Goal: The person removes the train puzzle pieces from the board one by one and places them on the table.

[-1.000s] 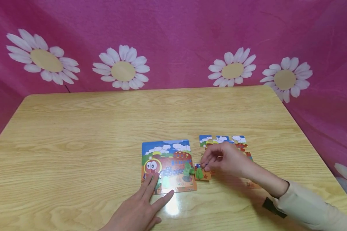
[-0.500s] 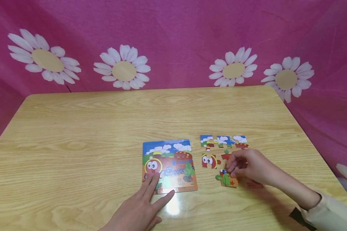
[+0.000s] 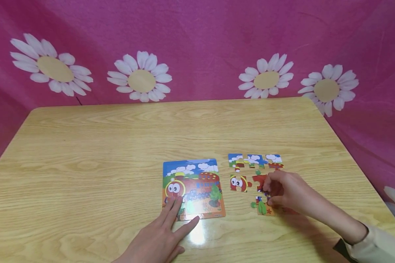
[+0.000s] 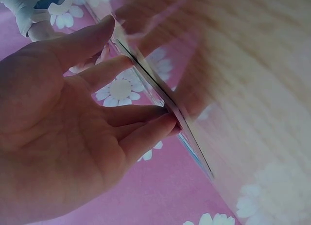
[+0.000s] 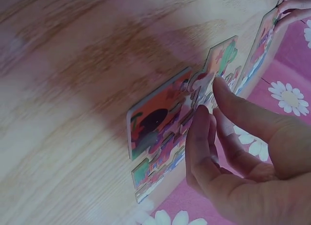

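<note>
A square picture board (image 3: 221, 208) showing a red cartoon train with eyes lies flat on the table. My left hand (image 3: 158, 235) rests on its lower left part with extended fingertips; the left wrist view shows those fingers at the board's edge. To the right of the board, my right hand (image 3: 289, 191) pinches a jigsaw piece (image 3: 262, 209) with a green cactus and a red star on orange. That piece lies low, among the loose pieces. The right wrist view has thumb and index finger at the upper edge of the cactus piece (image 5: 224, 55).
Loose jigsaw pieces lie in rough rows right of the board: an eyes piece (image 3: 238, 183), a red piece (image 3: 259, 179) and sky pieces (image 3: 255, 160). Some are hidden beneath the right hand. Behind the wooden table (image 3: 118, 138) hangs a pink flowered cloth (image 3: 200, 47).
My right hand has carried the cactus piece from the board's right edge rightward to the loose pieces, shifting it slightly further right in the last half second. My left hand has stayed on the board.
</note>
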Action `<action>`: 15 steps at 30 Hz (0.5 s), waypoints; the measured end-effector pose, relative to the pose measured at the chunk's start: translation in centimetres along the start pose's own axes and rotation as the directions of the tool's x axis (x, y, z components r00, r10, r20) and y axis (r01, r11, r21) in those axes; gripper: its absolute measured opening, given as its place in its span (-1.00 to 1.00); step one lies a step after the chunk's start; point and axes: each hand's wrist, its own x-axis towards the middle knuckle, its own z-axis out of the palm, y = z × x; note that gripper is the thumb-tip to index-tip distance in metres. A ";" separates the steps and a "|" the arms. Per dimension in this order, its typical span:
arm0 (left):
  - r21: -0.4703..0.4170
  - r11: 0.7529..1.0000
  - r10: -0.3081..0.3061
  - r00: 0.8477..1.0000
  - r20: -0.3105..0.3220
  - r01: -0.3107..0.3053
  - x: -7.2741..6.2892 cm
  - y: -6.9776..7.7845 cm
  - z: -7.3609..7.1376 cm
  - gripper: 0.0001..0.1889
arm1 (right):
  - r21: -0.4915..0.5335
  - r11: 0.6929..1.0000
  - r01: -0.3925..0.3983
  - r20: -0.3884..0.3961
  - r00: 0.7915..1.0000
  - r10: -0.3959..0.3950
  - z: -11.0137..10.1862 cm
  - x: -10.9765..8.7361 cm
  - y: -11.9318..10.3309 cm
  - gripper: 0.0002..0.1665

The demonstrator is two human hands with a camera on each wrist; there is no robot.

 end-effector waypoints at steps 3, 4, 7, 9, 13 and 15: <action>-0.002 1.000 -0.001 1.000 0.007 0.001 0.0 0.0 -0.1 -0.35 | -0.003 1.000 0.001 -0.003 1.000 -0.001 -0.1 0.0 -0.1 -0.60; -0.007 1.000 -0.005 1.000 0.011 0.005 0.0 0.0 -0.1 -0.35 | -0.001 1.000 -0.003 -0.003 1.000 0.003 -0.1 0.0 -0.1 -0.61; -0.025 1.000 -0.014 1.000 0.021 0.015 0.0 0.0 -0.2 -0.35 | 0.004 1.000 -0.014 -0.003 1.000 0.014 -0.2 0.1 -0.4 -0.64; -0.028 0.999 -0.018 1.000 0.022 0.019 0.0 0.0 -0.3 -0.34 | 0.019 1.000 -0.008 -0.004 1.000 0.008 -0.2 0.2 -0.6 -0.65; -0.023 1.000 -0.020 1.000 0.009 0.020 0.0 0.0 -0.3 -0.34 | 0.071 0.996 0.047 -0.014 0.999 -0.046 0.0 0.6 -1.2 -0.67; -0.027 0.999 -0.023 1.000 0.000 0.022 0.0 -0.1 -0.3 -0.34 | 0.108 0.991 0.080 -0.015 0.997 -0.079 0.1 0.8 -1.6 -0.68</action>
